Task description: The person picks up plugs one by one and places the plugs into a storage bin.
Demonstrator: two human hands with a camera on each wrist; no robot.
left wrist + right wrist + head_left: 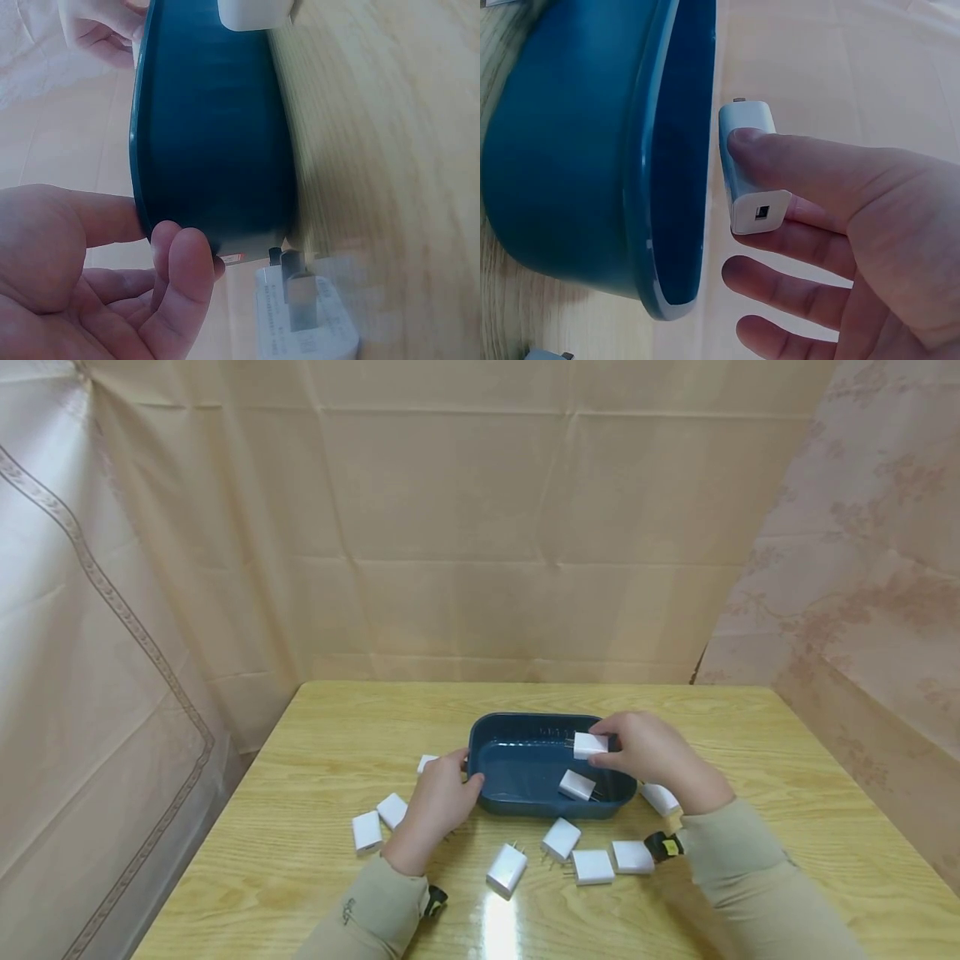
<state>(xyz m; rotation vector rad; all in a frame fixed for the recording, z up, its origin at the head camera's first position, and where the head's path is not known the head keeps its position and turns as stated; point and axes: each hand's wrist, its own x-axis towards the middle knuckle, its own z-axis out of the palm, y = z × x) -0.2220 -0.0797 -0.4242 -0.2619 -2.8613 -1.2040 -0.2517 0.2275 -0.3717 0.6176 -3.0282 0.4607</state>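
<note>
Yellow tabletop, blue tray, creased cloth

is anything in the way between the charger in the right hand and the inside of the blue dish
Nothing visible is: the right hand holds the white charger above the open top of the blue dish. Another charger lies inside, nearer the person, with bare dish floor beside it.

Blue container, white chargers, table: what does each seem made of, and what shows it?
Blue container: glossy, probably plastic, from its bright highlights and smooth surface; glazed ceramic is possible. White chargers: likely hard plastic, smooth with a soft sheen; their prongs look metallic. Table: wood grain, so wood or laminate; its glare suggests a coating.
</note>
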